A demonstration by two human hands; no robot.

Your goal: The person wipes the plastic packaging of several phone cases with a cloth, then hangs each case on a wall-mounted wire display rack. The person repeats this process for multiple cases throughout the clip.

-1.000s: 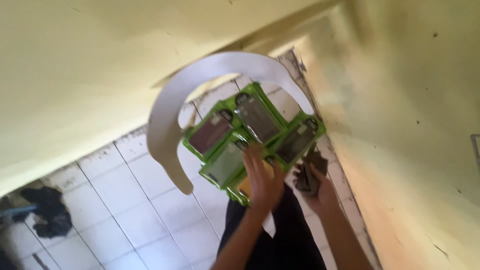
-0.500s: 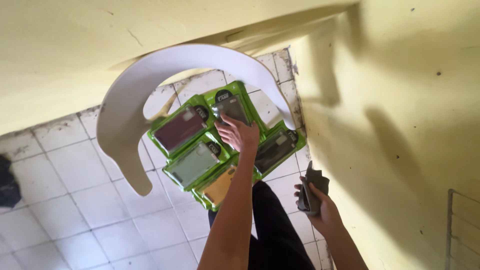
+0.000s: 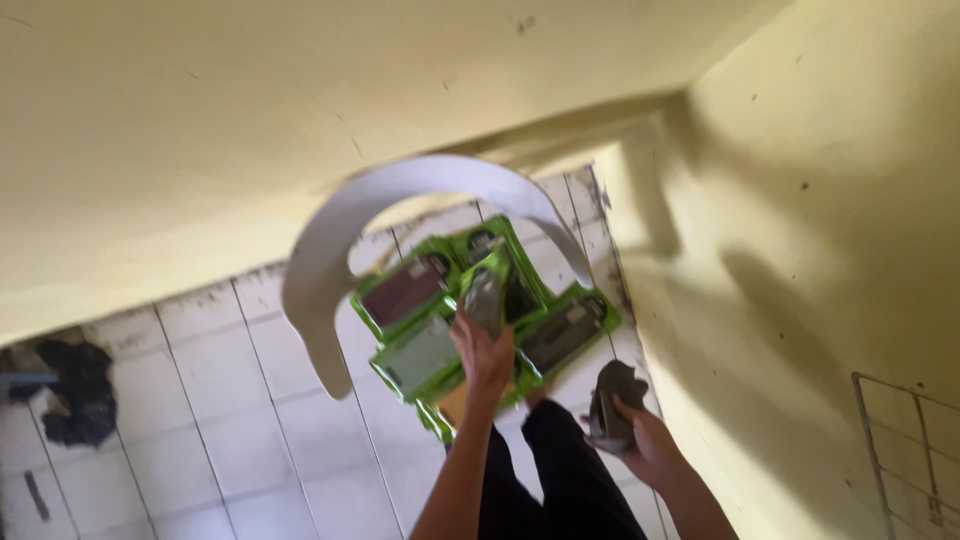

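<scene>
Left hand [image 3: 483, 350] now lifts one green-edged packet [image 3: 487, 292] off the spread on the white chair [image 3: 330, 260] — earlier it only touched them; right hand [image 3: 640, 440] grips a dark case [image 3: 612, 398].

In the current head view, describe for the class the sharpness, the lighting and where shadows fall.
Head view: soft with motion blur, the left hand and green packet smeared; warm, uneven light, with broad dark shadows on the yellow wall at right; the right hand holds a blurred dark object.
</scene>
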